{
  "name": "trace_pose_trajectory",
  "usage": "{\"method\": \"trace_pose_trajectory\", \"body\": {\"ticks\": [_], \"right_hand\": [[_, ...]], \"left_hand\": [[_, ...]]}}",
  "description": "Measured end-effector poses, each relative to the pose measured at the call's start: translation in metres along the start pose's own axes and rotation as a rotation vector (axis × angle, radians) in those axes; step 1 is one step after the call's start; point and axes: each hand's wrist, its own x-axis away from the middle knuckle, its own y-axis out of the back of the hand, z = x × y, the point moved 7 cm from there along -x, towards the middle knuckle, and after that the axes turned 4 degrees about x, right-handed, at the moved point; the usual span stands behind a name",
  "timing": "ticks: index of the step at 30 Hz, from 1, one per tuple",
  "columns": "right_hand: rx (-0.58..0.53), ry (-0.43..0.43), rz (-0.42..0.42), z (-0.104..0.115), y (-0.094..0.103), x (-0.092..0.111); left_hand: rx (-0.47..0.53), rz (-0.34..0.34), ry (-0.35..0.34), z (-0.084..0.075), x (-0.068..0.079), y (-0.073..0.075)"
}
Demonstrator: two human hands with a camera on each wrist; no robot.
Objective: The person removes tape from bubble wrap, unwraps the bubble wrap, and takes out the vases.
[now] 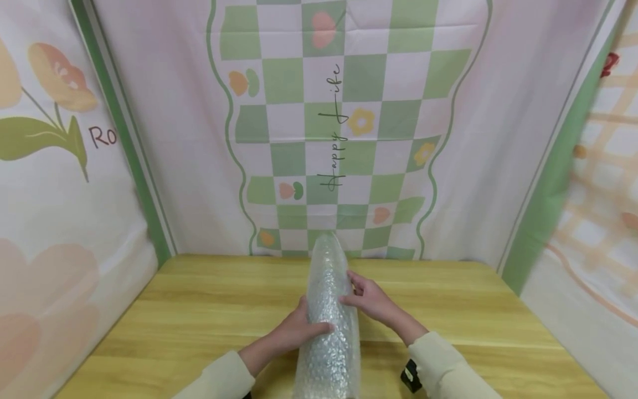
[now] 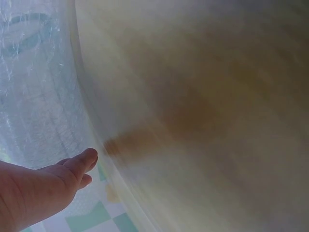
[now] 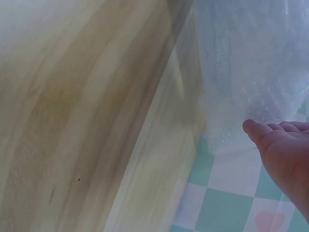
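Note:
A long, upright bundle of clear bubble wrap (image 1: 329,354) stands over the middle of the table, its narrower top pointing toward the back wall. My left hand (image 1: 296,327) grips its left side, thumb laid across the front and the other fingers mostly hidden at the edge. Higher up, my right hand (image 1: 371,299) holds the right edge between thumb and fingers. In the left wrist view, the left hand (image 2: 46,191) lies along the shiny bubble wrap (image 2: 41,101). The right wrist view has the right hand's fingertips (image 3: 250,126) at the bubble wrap (image 3: 256,58).
The wood-grain table (image 1: 209,293) reaches back to a hanging cloth (image 1: 279,122) with green and white checks. Printed cloths hang on the left (image 1: 60,210) and right (image 1: 598,194). A small black object (image 1: 411,377) sits by the right cuff.

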Motion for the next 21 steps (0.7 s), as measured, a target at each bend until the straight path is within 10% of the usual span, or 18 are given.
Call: {"method": "trace_pose_trajectory", "body": {"ticks": [21], "right_hand": [[0.041,-0.019,-0.028,0.0008,0.0016,0.0022]], "left_hand": [[-0.026,-0.022,0.045,0.0054,-0.0002,0.0002]]}}
